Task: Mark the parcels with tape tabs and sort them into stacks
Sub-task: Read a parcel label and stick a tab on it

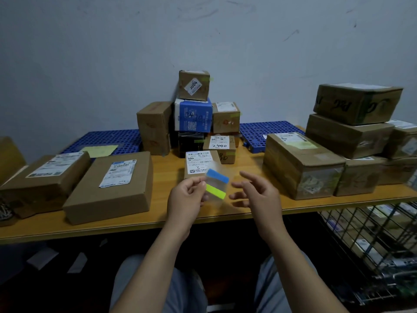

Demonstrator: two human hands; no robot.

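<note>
Two bare hands hover over the near edge of the wooden table point(225, 214), just in front of a small labelled parcel point(198, 162). The left hand point(185, 199) pinches a clear sheet point(217, 183) by its left edge between thumb and curled fingers; the sheet carries a blue tab point(217, 175) above a yellow-green tab point(215, 192). The right hand point(255, 195) hangs just right of the sheet, apart from it, fingers spread and relaxed, grasping nothing.

Just behind the small labelled parcel sits a parcel marked 2490 point(220, 146); further behind it a pile rises against the wall, with a blue box point(193, 115) and, on top, a brown box marked 3004 point(194, 85). Left of the small labelled parcel lie two flat brown parcels point(112, 188) side by side; to its right stand larger brown cartons point(302, 164), several stacked. Behind it, on both sides of the pile, lie blue perforated panels point(108, 140).
</note>
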